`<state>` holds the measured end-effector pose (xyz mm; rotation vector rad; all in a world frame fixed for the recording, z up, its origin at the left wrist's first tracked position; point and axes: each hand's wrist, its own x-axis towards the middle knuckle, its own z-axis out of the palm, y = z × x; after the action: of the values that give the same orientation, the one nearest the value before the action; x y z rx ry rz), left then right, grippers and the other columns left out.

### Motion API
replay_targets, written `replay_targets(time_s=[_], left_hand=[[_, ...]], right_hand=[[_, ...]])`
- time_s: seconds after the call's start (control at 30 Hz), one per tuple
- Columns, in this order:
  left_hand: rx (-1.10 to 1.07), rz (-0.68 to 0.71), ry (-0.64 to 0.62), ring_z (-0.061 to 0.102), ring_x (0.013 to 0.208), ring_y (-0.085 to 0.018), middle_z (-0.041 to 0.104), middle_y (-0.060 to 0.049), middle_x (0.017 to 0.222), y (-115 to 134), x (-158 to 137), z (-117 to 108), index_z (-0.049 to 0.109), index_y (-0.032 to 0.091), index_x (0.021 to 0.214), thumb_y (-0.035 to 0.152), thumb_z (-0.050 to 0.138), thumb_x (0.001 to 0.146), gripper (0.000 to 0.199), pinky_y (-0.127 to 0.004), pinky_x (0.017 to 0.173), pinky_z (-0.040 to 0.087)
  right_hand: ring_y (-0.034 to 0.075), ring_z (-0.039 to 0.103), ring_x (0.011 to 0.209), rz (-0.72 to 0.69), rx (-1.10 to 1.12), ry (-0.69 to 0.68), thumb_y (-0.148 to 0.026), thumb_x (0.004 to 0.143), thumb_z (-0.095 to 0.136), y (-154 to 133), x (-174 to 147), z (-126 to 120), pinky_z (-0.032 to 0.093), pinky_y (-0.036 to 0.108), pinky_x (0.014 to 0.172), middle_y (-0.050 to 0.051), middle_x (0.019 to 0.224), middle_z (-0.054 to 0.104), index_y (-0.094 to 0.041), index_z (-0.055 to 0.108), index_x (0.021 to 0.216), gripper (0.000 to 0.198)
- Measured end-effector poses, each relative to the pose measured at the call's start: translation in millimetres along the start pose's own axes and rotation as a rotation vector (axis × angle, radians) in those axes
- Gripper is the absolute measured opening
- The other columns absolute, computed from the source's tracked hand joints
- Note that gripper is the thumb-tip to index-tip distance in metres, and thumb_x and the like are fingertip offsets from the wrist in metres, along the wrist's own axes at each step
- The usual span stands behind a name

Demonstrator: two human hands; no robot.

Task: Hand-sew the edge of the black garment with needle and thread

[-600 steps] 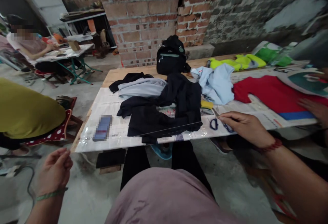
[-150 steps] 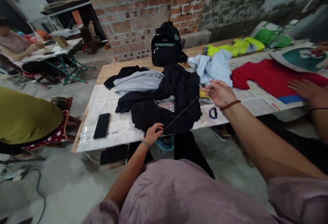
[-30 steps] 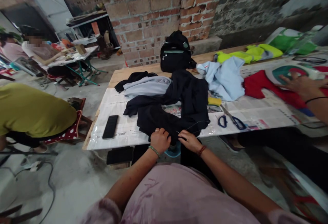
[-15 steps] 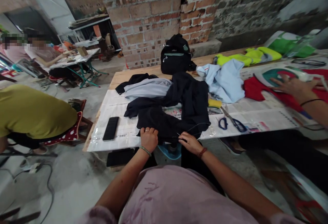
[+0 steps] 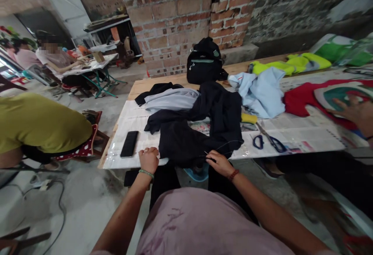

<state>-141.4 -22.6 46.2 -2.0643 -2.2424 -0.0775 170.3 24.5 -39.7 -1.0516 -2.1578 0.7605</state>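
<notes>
The black garment (image 5: 186, 142) lies bunched along the near edge of the table, its front part hanging slightly over. My right hand (image 5: 220, 162) is at the garment's near edge, thumb and fingertips pinched on a sewing needle (image 5: 206, 152), a thin bright sliver. A pale thread (image 5: 227, 143) curves across the dark cloth just above this hand. My left hand (image 5: 149, 158) is off the garment, resting on the table's front edge with its fingers a little bent and apart. It holds nothing that I can see. The phone (image 5: 129, 144) lies just left of it.
Blue-handled scissors (image 5: 271, 140) and a yellow thread spool (image 5: 248, 118) lie to the right. Behind are grey cloth (image 5: 171, 98), a black backpack (image 5: 204, 61) and a light blue garment (image 5: 259, 93). At far right, a co-worker's hand (image 5: 354, 111) is on an iron (image 5: 329, 95) over red cloth.
My left hand has let go of the black garment and moved left to the table edge. My right hand keeps its pinch near the cloth. The view has shifted slightly.
</notes>
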Motion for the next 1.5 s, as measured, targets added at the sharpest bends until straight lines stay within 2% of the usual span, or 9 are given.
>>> replay_targets(time_s=[0.17, 0.3, 0.4, 0.53, 0.63, 0.77, 1.0, 1.27, 1.5], left_hand=[[-0.024, -0.131, 0.072, 0.047, 0.099, -0.023, 0.059, -0.003, 0.108, -20, -23, 7, 0.063, 0.022, 0.076, 0.008, 0.044, 0.07, 0.024, -0.04, 0.082, 0.026], [-0.176, -0.156, 0.203, 0.047, 0.101, -0.022, 0.056, -0.003, 0.113, -5, -34, 7, 0.059, 0.023, 0.09, 0.011, 0.043, 0.073, 0.026, -0.037, 0.083, 0.031], [-0.314, -0.003, 0.247, 0.048, 0.1, -0.02, 0.058, -0.005, 0.106, 25, -38, 8, 0.058, 0.022, 0.093, 0.021, 0.042, 0.08, 0.021, -0.034, 0.083, 0.033], [-0.35, 0.316, 0.17, 0.049, 0.09, -0.017, 0.06, -0.004, 0.095, 73, -40, 16, 0.06, 0.023, 0.088, 0.028, 0.04, 0.084, 0.021, -0.033, 0.081, 0.032], [-0.296, 0.458, 0.119, 0.049, 0.084, -0.018, 0.06, -0.005, 0.09, 100, -39, 25, 0.061, 0.022, 0.082, 0.031, 0.038, 0.086, 0.024, -0.034, 0.075, 0.031], [-0.201, 0.561, 0.082, 0.048, 0.075, -0.019, 0.058, -0.006, 0.075, 118, -35, 38, 0.059, 0.019, 0.077, 0.038, 0.037, 0.085, 0.03, -0.035, 0.068, 0.029], [-0.118, 0.375, 0.241, 0.048, 0.082, -0.021, 0.057, -0.007, 0.086, 121, -30, 40, 0.059, 0.021, 0.091, 0.033, 0.046, 0.082, 0.02, -0.038, 0.074, 0.028], [-0.177, 0.407, 0.403, 0.048, 0.096, -0.021, 0.06, -0.003, 0.106, 112, -26, 48, 0.063, 0.025, 0.083, 0.027, 0.05, 0.081, 0.014, -0.041, 0.082, 0.026], [-0.18, 0.419, 0.398, 0.049, 0.095, -0.019, 0.063, -0.002, 0.104, 102, -23, 52, 0.062, 0.025, 0.09, 0.023, 0.048, 0.083, 0.016, -0.042, 0.085, 0.026]], right_hand=[[0.014, 0.053, 0.074, 0.014, 0.013, -0.002, -0.024, 0.079, 0.047, 1, 0, 0, 0.043, 0.029, 0.072, 0.004, 0.078, 0.055, -0.02, 0.06, 0.078, 0.013], [0.014, 0.053, 0.075, 0.032, 0.013, 0.0, -0.024, 0.079, 0.048, 1, 0, 1, 0.043, 0.028, 0.072, 0.004, 0.079, 0.054, -0.019, 0.06, 0.079, 0.013], [0.014, 0.053, 0.075, 0.038, 0.007, -0.002, -0.024, 0.079, 0.048, 2, 0, 2, 0.043, 0.028, 0.072, 0.003, 0.078, 0.054, -0.019, 0.06, 0.078, 0.013], [0.014, 0.053, 0.075, 0.026, -0.009, -0.001, -0.023, 0.078, 0.048, 3, 1, 2, 0.043, 0.028, 0.072, 0.003, 0.078, 0.054, -0.019, 0.06, 0.078, 0.013], [0.014, 0.053, 0.076, 0.027, -0.013, 0.011, -0.022, 0.078, 0.048, 2, 2, 1, 0.043, 0.028, 0.072, 0.004, 0.078, 0.054, -0.018, 0.06, 0.078, 0.012], [0.013, 0.053, 0.076, 0.036, -0.002, 0.027, -0.021, 0.078, 0.049, -1, 3, 0, 0.043, 0.027, 0.072, 0.003, 0.077, 0.054, -0.018, 0.06, 0.077, 0.012], [0.013, 0.052, 0.074, 0.022, 0.03, 0.052, -0.022, 0.078, 0.049, 1, 4, 0, 0.042, 0.026, 0.071, 0.003, 0.076, 0.053, -0.018, 0.061, 0.076, 0.012], [0.013, 0.052, 0.074, 0.033, 0.057, 0.056, -0.02, 0.076, 0.05, 1, 3, -1, 0.042, 0.026, 0.07, 0.003, 0.076, 0.053, -0.019, 0.061, 0.076, 0.011], [0.013, 0.052, 0.074, 0.031, 0.047, 0.059, -0.021, 0.076, 0.05, 1, 2, -1, 0.042, 0.027, 0.07, 0.003, 0.077, 0.054, -0.019, 0.061, 0.077, 0.011]])
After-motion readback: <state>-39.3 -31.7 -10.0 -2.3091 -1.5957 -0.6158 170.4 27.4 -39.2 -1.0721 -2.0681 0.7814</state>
